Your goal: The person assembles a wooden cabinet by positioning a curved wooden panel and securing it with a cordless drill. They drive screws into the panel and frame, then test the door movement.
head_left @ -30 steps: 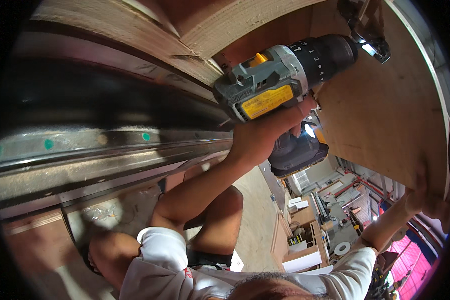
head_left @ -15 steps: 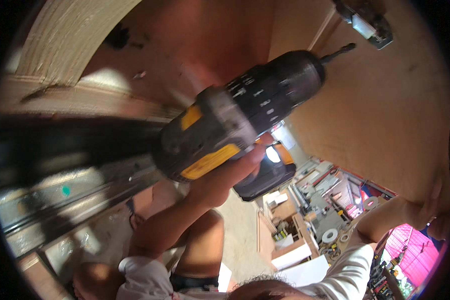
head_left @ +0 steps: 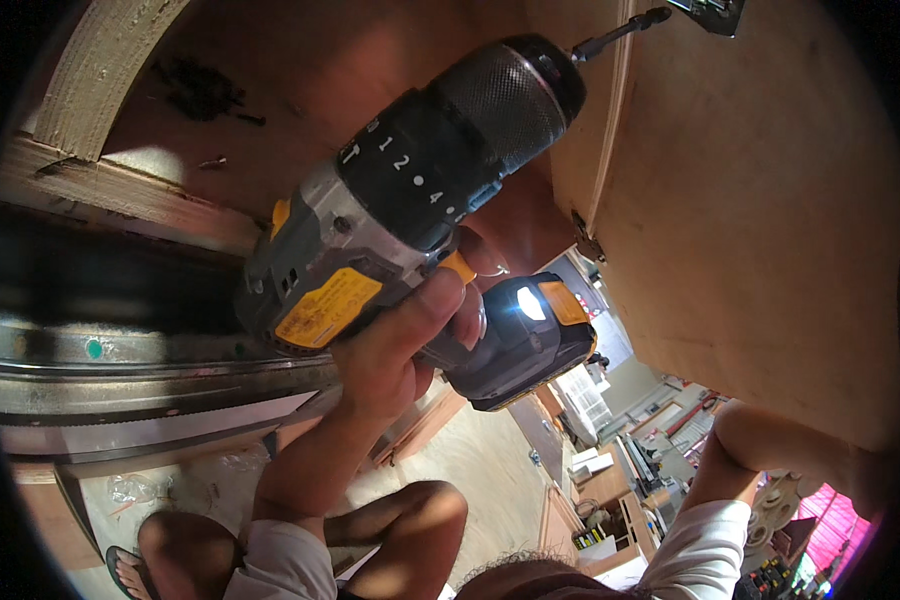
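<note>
Cordless drill [head_left: 410,210] is filling the middle of the view, raised overhead with its bit [head_left: 620,30] pointing up and to the right toward a small metal bracket [head_left: 715,12] at the top edge; the tip is sitting near the bracket but not yet on it. The left hand [head_left: 395,345] is wrapping tight around the drill's grip, fingers closed on it, while the work light above the battery is glowing. The right hand [head_left: 875,480] is reaching up at the far right against the plywood panel [head_left: 760,220]; whether its fingers are spread or curled I cannot tell, as the rim is hiding them. It looks like the aiming step of driving a fastener: the next move is probably calling for seating the bit squarely before pulling the trigger. Around it, a wooden beam [head_left: 110,195] and a metal rail [head_left: 120,370] are running along the left. Below, a workshop floor [head_left: 480,470] with benches and clutter is showing, along with the person's bent knees.
</note>
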